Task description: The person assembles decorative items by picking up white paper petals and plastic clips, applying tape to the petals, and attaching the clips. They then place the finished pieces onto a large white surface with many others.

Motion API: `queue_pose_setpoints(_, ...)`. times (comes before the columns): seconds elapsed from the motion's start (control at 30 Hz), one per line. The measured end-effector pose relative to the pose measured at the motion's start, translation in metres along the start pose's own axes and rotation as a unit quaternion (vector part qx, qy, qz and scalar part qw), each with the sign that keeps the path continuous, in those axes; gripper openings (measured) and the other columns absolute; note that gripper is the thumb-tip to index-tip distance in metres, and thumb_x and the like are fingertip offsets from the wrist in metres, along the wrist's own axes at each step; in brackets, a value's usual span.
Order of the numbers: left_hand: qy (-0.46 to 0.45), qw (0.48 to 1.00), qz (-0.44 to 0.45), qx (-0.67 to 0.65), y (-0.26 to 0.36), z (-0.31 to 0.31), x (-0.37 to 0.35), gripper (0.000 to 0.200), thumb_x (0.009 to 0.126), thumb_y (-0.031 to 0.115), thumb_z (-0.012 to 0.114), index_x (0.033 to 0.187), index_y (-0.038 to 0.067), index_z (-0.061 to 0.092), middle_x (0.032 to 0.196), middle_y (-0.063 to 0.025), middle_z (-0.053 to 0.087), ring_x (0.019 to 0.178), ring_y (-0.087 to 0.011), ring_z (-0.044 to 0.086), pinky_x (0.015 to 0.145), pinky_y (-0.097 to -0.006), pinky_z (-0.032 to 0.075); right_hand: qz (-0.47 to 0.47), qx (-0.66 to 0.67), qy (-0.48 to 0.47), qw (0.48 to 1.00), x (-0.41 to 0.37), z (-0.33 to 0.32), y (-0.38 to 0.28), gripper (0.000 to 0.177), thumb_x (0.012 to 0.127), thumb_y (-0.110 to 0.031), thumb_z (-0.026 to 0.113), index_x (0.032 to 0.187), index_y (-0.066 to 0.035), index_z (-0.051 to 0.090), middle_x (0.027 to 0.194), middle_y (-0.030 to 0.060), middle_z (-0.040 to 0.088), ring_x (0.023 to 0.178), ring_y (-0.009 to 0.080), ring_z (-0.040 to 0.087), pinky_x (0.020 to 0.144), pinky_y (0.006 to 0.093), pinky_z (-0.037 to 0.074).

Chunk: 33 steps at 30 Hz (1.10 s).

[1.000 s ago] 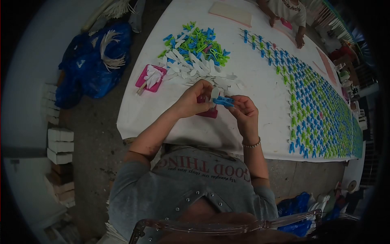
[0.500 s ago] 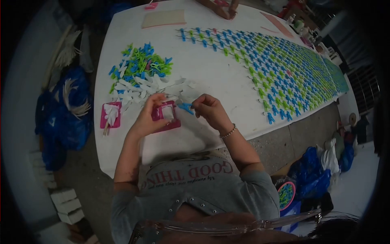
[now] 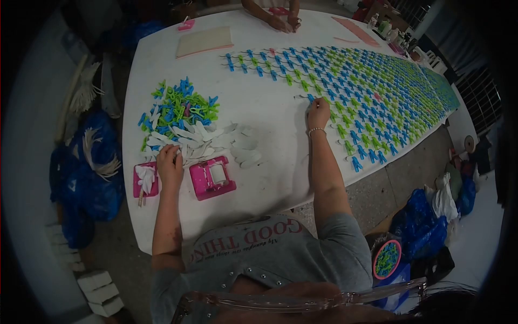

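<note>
My right hand (image 3: 319,110), its fingers closed, grips a blue clothespin (image 3: 310,98) at the near left edge of the rows of pegs. A thin dark strand sticks out to the left of that clothespin. On the left side of the table, my left hand (image 3: 170,164) has bent fingers slightly apart at the lower edge of a heap of white leaf-shaped pieces (image 3: 202,140). Right of this hand sits a pink tape dispenser (image 3: 200,188) with a white roll. Left of it lies a pink tray (image 3: 153,189) with white material and a stick.
Blue and green clothespins (image 3: 181,108) are piled behind the white pieces. Long rows of clothespins (image 3: 372,97) cover the table's right side. Across the table are another person's hands (image 3: 286,24) and a flat pale board (image 3: 205,41). A pink-rimmed basket (image 3: 400,254) stands at lower right.
My right hand has carried the blue clothespin from beside the dispenser forward and right to the rows. My left hand has left the dispenser and moved left to the white pieces.
</note>
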<state>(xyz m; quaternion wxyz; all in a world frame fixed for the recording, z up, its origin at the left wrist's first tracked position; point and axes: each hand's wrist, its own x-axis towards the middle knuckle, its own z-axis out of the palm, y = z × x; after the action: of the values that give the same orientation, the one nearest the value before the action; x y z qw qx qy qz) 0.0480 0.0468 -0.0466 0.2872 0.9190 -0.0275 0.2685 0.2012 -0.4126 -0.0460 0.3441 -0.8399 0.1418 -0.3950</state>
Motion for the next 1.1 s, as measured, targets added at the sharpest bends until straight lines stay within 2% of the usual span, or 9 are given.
queue_pose_setpoints(0.43, 0.033, 0.999, -0.007, -0.015, 0.008, -0.002, 0.003, 0.019, 0.086, 0.009, 0.057, 0.104, 0.004, 0.062, 0.109, -0.0127, 0.056, 0.099, -0.0311, 0.053, 0.085, -0.0392, 0.043, 0.007, -0.062, -0.025, 0.998, 0.014, 0.018, 0.011, 0.006, 0.08, -0.006, 0.059, 0.084, -0.003, 0.062, 0.081, 0.0157, 0.057, 0.08, 0.035, 0.058, 0.071, 0.0421, 0.047)
queue_pose_setpoints(0.5, 0.05, 0.999, -0.007, -0.018, 0.011, -0.002, 0.004, 0.019, 0.087, 0.009, 0.055, 0.104, 0.003, 0.062, 0.108, -0.0133, 0.057, 0.098, -0.0318, 0.054, 0.085, -0.0396, 0.043, -0.018, -0.052, 0.047, 0.997, 0.009, 0.013, -0.001, 0.007, 0.082, -0.006, 0.059, 0.087, -0.003, 0.063, 0.08, 0.0137, 0.057, 0.08, 0.034, 0.057, 0.072, 0.0412, 0.046)
queue_pose_setpoints(0.63, 0.089, 0.995, 0.041, 0.004, 0.005, -0.01, 0.007, 0.018, 0.089, 0.007, 0.052, 0.104, 0.002, 0.061, 0.1, -0.0139, 0.059, 0.093, -0.0325, 0.057, 0.08, -0.0376, 0.046, -0.123, -0.019, 0.046, 0.991, -0.007, -0.004, -0.05, 0.008, 0.083, -0.007, 0.06, 0.09, -0.003, 0.064, 0.08, 0.0115, 0.056, 0.074, 0.0302, 0.057, 0.069, 0.0378, 0.048)
queue_pose_setpoints(0.7, 0.119, 0.992, 0.045, -0.016, 0.01, -0.023, 0.013, 0.017, 0.09, 0.006, 0.052, 0.103, 0.002, 0.061, 0.095, -0.0138, 0.06, 0.088, -0.0323, 0.058, 0.077, -0.0358, 0.047, -0.146, 0.072, -0.124, 0.979, -0.021, -0.012, -0.083, 0.01, 0.084, -0.009, 0.063, 0.092, -0.004, 0.064, 0.08, 0.011, 0.058, 0.068, 0.0256, 0.059, 0.065, 0.0333, 0.049)
queue_pose_setpoints(0.83, 0.169, 0.983, 0.012, -0.064, 0.031, -0.042, 0.024, 0.014, 0.091, 0.007, 0.053, 0.102, 0.002, 0.061, 0.089, -0.0096, 0.061, 0.078, -0.0228, 0.061, 0.07, -0.0313, 0.048, -0.16, 0.197, -0.292, 0.922, -0.073, -0.027, -0.155, 0.012, 0.084, -0.008, 0.064, 0.095, -0.004, 0.065, 0.082, 0.0119, 0.063, 0.067, 0.0216, 0.061, 0.063, 0.0288, 0.049)
queue_pose_setpoints(0.9, 0.046, 0.911, -0.165, -0.376, 0.049, -0.048, 0.024, 0.013, 0.093, 0.009, 0.053, 0.102, 0.003, 0.06, 0.084, -0.0039, 0.061, 0.072, -0.0116, 0.059, 0.065, -0.0253, 0.048, -0.158, 0.251, -0.463, 0.835, -0.098, -0.033, -0.181, 0.011, 0.088, -0.007, 0.061, 0.098, -0.003, 0.063, 0.095, 0.0046, 0.065, 0.081, 0.0088, 0.061, 0.07, 0.0233, 0.049)
queue_pose_setpoints(0.93, 0.051, 0.911, -0.172, -0.372, 0.057, -0.049, 0.022, 0.013, 0.093, 0.009, 0.053, 0.102, 0.003, 0.06, 0.084, -0.0039, 0.061, 0.072, -0.0116, 0.059, 0.065, -0.0253, 0.048, -0.159, 0.253, -0.471, 0.83, -0.11, -0.037, -0.192, 0.011, 0.088, -0.007, 0.061, 0.098, -0.003, 0.063, 0.095, 0.0046, 0.065, 0.081, 0.0088, 0.061, 0.07, 0.0233, 0.049)
queue_pose_setpoints(1.0, -0.025, 0.844, -0.178, -0.506, 0.07, -0.05, 0.019, 0.011, 0.093, 0.01, 0.054, 0.102, 0.004, 0.057, 0.082, -0.0004, 0.06, 0.07, -0.0052, 0.057, 0.064, -0.0207, 0.047, -0.131, 0.335, -0.537, 0.763, -0.131, -0.046, -0.212, 0.013, 0.088, -0.002, 0.06, 0.1, -0.002, 0.062, 0.093, 0.0022, 0.065, 0.086, 0.0079, 0.06, 0.073, 0.0236, 0.049)
queue_pose_setpoints(1.1, -0.087, 0.802, -0.205, -0.555, 0.082, -0.05, 0.008, 0.012, 0.093, 0.011, 0.055, 0.104, 0.005, 0.055, 0.082, -0.0002, 0.058, 0.07, -0.007, 0.058, 0.065, -0.0207, 0.049, -0.084, 0.348, -0.591, 0.723, -0.147, -0.049, -0.219, 0.014, 0.087, 0.0, 0.059, 0.102, -0.001, 0.062, 0.091, 0.0024, 0.064, 0.086, 0.0079, 0.058, 0.076, 0.0244, 0.049)
